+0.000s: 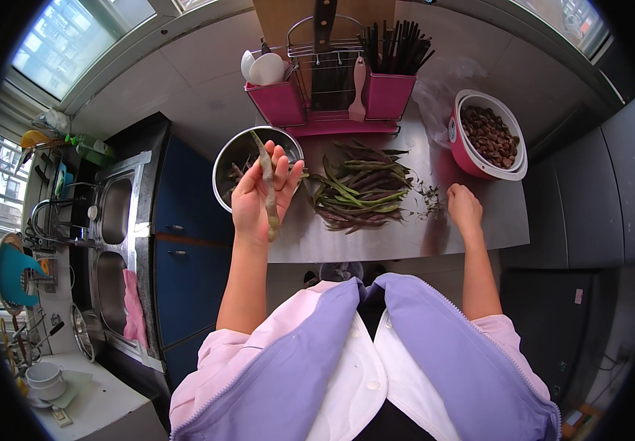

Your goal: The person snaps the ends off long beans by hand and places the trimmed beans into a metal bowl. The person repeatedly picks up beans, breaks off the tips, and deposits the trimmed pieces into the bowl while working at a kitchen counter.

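My left hand (265,195) is turned palm up over the near side of a stainless steel bowl (219,182). A long mottled bean pod (269,193) lies across its palm and fingers. Darker pods (238,171) show inside the bowl. Green and purple bean pods (361,187) form a heap on the metal table (306,248), to the right of that hand. Small trimmed bits (430,198) are scattered between the heap and my right hand (465,206). The right hand rests at the table with fingers curled in; whether it pinches anything is hidden.
Behind the heap stands a pink rack (345,129) with a knife, chopsticks and spoons. A red and white tub (463,157) of brown pieces sits at the back right, near a clear plastic bag (433,110). A double sink (116,209) is on the left.
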